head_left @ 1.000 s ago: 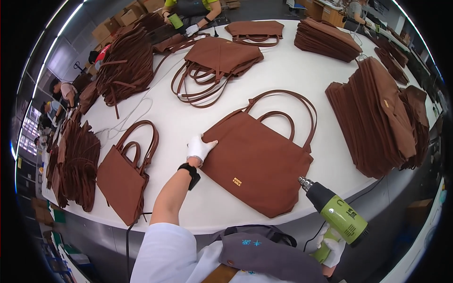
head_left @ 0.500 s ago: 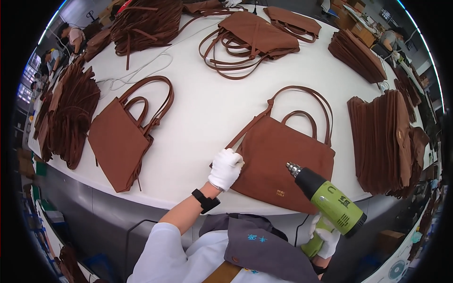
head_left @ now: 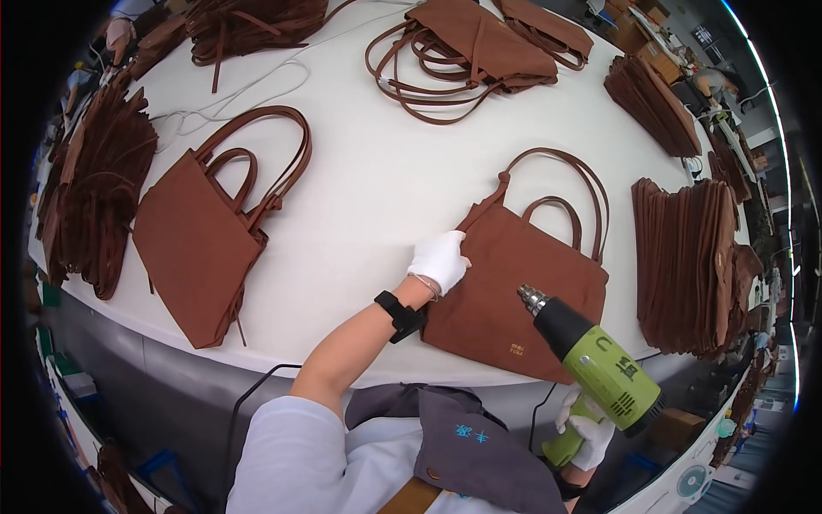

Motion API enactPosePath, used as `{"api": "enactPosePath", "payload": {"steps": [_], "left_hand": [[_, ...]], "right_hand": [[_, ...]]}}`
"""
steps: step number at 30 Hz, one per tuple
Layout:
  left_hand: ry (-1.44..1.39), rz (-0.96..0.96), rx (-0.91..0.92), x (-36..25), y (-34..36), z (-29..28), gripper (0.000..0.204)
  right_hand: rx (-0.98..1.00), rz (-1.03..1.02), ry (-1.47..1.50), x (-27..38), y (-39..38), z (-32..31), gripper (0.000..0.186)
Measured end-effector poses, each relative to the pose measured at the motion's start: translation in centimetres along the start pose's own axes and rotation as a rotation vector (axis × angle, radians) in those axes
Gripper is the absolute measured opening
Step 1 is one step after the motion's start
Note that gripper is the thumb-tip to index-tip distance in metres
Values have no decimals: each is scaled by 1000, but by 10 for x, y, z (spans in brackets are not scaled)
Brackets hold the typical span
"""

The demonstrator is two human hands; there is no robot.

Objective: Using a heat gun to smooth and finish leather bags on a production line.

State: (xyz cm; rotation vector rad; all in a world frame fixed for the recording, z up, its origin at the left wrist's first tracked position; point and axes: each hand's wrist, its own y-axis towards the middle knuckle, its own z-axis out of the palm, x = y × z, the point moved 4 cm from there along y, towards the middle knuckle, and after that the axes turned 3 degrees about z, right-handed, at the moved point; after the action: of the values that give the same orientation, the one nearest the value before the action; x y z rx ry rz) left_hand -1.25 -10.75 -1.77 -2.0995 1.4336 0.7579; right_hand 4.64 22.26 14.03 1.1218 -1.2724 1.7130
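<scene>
1. Stack (head_left: 94, 184): one, brown, at far left.
2. Left bag (head_left: 197, 253): first of two near ones, flat on the table (head_left: 360, 197).
3. Left hand (head_left: 439, 262): gloved, fingers curled at the edge of the right bag (head_left: 514, 283), also flat; cannot tell whether they pinch.
4. Right hand (head_left: 587, 435): gloved, fingers wrapped round one heat gun (head_left: 610, 370), nozzle over the right bag.

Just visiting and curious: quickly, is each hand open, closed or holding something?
Left hand: at the left edge of the brown bag; whether it grips cannot be told.
Right hand: closed, holding the green heat gun.
</scene>
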Motion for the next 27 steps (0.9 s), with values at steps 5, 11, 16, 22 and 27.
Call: {"api": "enactPosePath", "payload": {"steps": [5, 11, 16, 22, 27], "left_hand": [[266, 337, 5, -61, -14, 2, 9], [445, 264, 257, -79, -51, 50, 50], [559, 303, 224, -86, -71, 52, 60], [601, 392, 523, -97, -83, 58, 44], [495, 437, 453, -89, -93, 100, 34]], "right_hand": [[16, -23, -23, 5, 2, 10, 53], [-51, -56, -93, 15, 12, 30, 54], [-16, 128, -157, 15, 8, 33, 44], [74, 214, -572, 9, 2, 34, 42], [156, 73, -900, 9, -5, 34, 45]]}}
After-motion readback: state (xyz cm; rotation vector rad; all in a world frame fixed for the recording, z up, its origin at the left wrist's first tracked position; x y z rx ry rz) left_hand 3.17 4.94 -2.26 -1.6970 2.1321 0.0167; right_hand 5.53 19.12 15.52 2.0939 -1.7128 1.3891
